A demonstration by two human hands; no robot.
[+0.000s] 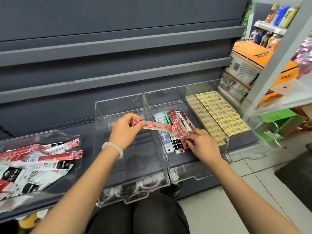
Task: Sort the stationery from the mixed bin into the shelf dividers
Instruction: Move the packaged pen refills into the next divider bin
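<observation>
My left hand [125,130] pinches one end of a long red-and-clear pen packet [156,126], held level over the gap between two clear dividers. My right hand [201,142] rests on the near ends of a row of pen packets [177,130] standing side by side in the middle clear divider [199,174], fingers curled on a red one. The left clear divider [135,188] holds nothing. The mixed bin [38,166], a clear tray at the far left, is full of red, white and black packets.
A third clear divider [226,147] on the right holds rows of yellow boxed erasers [219,112]. Orange and white cartons [249,68] stack at the shelf's right end. Grey shelf boards run above. Another rack with goods stands at the far right, over a tiled floor.
</observation>
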